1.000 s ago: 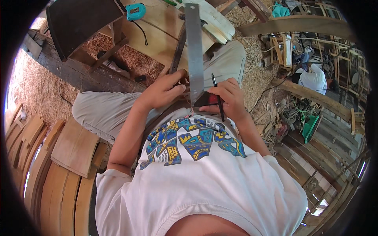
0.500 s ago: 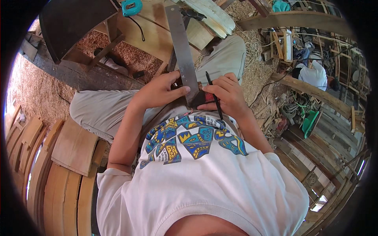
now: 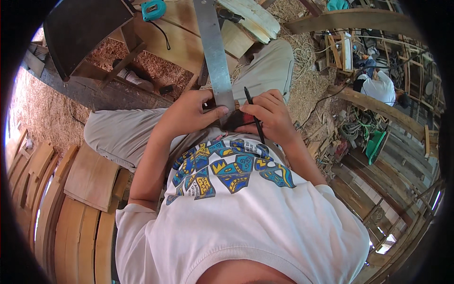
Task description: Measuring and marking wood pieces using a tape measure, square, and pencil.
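Steel catches our eye first: a long flat metal ruler (image 3: 215,52) runs from the top of the view down to our lap, its lower end pinned under our left hand (image 3: 187,116). We have that left hand closed over the ruler's near end, thumb lying across the blade, pressing it against a small dark piece of wood (image 3: 232,120) that sits between both hands just above the printed front of our white T-shirt (image 3: 236,213). Our right hand (image 3: 269,116) is curled around a black pencil (image 3: 253,116), gripped between the fingers, the shaft standing nearly upright with its upper end just beside the ruler's right edge; the same hand also rests against the dark wood. Whether the pencil's lower end touches the wood, we cannot tell, as the fingers hide it.

Our knees spread to either side in pale grey trousers (image 3: 118,135). Beyond them lies a wooden worktop (image 3: 184,42) with a turquoise tape measure (image 3: 153,9) near its far edge and a pale plank (image 3: 253,19) to the right of the ruler. Sawdust and shavings (image 3: 113,54) cover the floor. Curved wooden slats (image 3: 71,227) are stacked at our left. Far off on the right another person in a white shirt (image 3: 378,85) bends among timber frames.
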`<state>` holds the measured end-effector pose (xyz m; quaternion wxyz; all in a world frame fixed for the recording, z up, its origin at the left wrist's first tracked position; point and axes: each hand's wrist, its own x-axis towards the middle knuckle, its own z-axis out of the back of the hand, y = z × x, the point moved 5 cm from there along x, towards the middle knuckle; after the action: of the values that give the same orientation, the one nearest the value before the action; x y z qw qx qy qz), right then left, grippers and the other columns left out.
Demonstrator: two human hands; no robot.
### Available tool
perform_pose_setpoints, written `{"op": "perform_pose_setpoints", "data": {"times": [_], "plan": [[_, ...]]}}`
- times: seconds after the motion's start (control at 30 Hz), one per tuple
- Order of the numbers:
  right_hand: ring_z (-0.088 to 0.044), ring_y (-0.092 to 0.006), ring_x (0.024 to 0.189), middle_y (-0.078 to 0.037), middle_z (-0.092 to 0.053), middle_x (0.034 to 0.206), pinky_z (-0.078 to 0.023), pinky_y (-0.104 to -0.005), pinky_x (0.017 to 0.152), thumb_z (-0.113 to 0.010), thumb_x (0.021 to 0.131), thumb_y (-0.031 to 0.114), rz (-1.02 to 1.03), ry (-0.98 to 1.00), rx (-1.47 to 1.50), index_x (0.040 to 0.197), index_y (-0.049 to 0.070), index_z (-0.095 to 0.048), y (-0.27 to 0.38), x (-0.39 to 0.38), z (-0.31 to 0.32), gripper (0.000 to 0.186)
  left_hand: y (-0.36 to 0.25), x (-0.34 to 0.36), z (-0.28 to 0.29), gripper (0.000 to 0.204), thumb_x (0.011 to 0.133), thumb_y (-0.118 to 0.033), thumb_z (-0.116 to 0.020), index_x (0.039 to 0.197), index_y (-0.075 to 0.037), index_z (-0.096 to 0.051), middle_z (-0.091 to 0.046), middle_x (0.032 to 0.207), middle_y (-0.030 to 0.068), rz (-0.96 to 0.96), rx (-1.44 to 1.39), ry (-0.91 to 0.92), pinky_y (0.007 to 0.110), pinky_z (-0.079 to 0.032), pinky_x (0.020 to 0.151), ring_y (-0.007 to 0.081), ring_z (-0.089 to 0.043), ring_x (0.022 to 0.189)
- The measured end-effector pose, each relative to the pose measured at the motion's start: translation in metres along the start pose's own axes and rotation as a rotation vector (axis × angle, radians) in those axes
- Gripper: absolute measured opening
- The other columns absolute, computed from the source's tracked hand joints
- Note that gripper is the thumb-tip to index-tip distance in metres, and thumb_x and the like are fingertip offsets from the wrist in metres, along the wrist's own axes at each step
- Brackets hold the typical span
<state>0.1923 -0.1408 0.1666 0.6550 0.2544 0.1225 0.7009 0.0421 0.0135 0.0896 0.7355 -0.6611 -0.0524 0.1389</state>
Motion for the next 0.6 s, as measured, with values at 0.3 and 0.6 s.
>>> {"op": "perform_pose_setpoints", "data": {"times": [0.3,0.6], "plan": [[-0.065,-0.0263,0.088,-0.004,-0.07,0.096,-0.045,-0.0413,0.086,-0.098,0.064,0.033,0.001,-0.01,0.042,0.11,0.01,-0.076,0.003,-0.004,0.0,0.056,-0.014,-0.003,0.002,0.028,0.096,-0.02,-0.08,0.112,0.002,-0.076,-0.076,0.092,0.0215,0.015,0.012,0.041,0.039,-0.055,0.076,0.0273,-0.072,0.08],[-0.065,-0.0274,0.088,-0.005,-0.069,0.095,-0.045,-0.0415,0.085,-0.097,0.065,0.032,-0.002,-0.031,0.063,0.109,0.009,-0.076,0.01,-0.006,0.001,0.054,-0.015,-0.009,-0.002,0.026,0.096,-0.02,-0.079,0.116,-0.004,-0.077,-0.078,0.1,0.0206,0.017,0.029,0.039,0.041,-0.056,0.082,0.0333,-0.074,0.086]]}}
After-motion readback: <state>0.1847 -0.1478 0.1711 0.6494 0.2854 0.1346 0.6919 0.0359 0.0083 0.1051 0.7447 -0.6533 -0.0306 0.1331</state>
